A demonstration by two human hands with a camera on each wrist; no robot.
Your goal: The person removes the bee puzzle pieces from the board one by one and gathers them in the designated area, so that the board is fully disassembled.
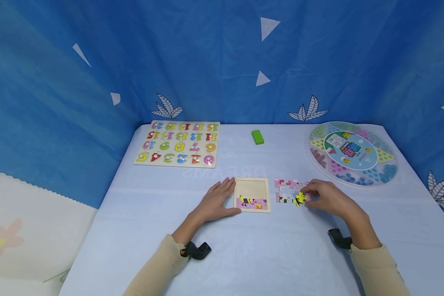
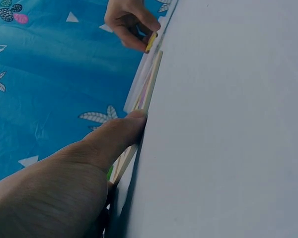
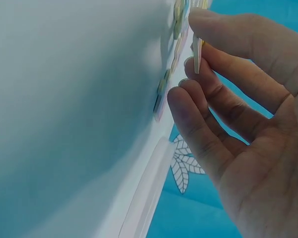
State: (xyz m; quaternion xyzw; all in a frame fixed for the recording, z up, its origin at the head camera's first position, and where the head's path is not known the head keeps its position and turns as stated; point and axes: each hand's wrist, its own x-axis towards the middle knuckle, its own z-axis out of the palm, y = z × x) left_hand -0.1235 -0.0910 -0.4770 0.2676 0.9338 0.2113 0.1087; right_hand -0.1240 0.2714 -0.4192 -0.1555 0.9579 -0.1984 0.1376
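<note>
A square wooden puzzle tray lies on the table, its lower part filled with picture pieces in pink, yellow and black. My left hand rests along the tray's left side, fingers nearly straight near the upper corner and thumb at the lower one. In the left wrist view the thumb touches the tray's edge. My right hand pinches a yellow puzzle piece between thumb and fingers, just above the loose pieces; the right wrist view shows the piece edge-on. Several loose puzzle pieces lie right of the tray, partly hidden by that hand.
A number board lies at the back left. Behind the tray is a green block. At the back right stands a round clear bead box with a blue label. A blue curtain hangs behind the white table.
</note>
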